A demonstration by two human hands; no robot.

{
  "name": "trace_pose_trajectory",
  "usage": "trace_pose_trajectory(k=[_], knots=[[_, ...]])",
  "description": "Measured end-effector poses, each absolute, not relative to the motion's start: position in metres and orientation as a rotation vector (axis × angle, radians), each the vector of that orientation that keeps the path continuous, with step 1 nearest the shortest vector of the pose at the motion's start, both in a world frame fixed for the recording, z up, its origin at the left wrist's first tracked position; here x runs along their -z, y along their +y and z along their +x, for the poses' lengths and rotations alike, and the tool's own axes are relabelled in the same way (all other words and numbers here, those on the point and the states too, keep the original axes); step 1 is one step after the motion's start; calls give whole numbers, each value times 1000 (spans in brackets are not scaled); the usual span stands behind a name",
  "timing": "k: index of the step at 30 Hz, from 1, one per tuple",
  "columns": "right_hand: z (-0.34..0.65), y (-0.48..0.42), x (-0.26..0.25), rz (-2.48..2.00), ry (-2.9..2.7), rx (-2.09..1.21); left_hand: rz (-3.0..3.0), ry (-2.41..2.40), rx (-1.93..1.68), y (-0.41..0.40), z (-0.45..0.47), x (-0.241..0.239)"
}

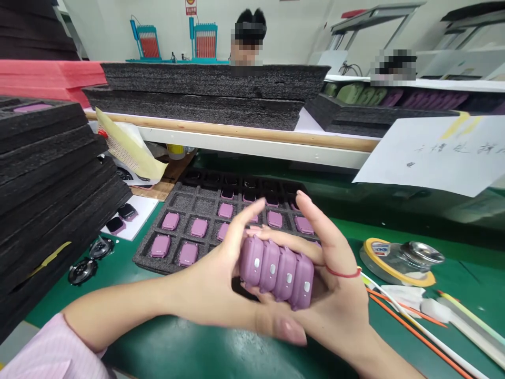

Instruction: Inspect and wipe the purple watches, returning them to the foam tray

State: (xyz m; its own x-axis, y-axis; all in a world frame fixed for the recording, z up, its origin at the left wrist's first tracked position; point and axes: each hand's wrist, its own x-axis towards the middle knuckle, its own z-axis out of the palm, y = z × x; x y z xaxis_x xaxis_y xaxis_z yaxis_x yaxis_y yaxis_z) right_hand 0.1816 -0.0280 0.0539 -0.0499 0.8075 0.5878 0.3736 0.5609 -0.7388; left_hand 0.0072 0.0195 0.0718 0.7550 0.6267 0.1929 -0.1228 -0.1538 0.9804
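Observation:
A row of several purple plastic watch cases (278, 271) stands side by side between my two hands, low in the middle of the view. My left hand (215, 281) presses against the left end of the row, fingers curled over its top. My right hand (333, 284) cups the row from behind and beneath, with a red string round the wrist. Just behind them lies a black foam tray (158, 263) whose pockets hold more purple cases (199, 227); the far pockets look dark.
Stacks of black foam trays (47, 179) rise at the left and on the shelf (213, 87) behind. A tape roll with a metal lid (402, 260), sticks and swabs (418, 323) lie at right. A paper sheet (437, 152) hangs from the shelf. Another person sits beyond.

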Motion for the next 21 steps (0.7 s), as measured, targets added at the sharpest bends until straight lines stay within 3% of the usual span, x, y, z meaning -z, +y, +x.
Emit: trace_pose_trajectory(k=[4, 21], knots=[[184, -27, -54, -960, -1698, -464, 1356, 399, -513, 20, 11, -85], [185, -17, -55, -908, -1814, -333, 1375, 426, -598, 27, 8, -72]])
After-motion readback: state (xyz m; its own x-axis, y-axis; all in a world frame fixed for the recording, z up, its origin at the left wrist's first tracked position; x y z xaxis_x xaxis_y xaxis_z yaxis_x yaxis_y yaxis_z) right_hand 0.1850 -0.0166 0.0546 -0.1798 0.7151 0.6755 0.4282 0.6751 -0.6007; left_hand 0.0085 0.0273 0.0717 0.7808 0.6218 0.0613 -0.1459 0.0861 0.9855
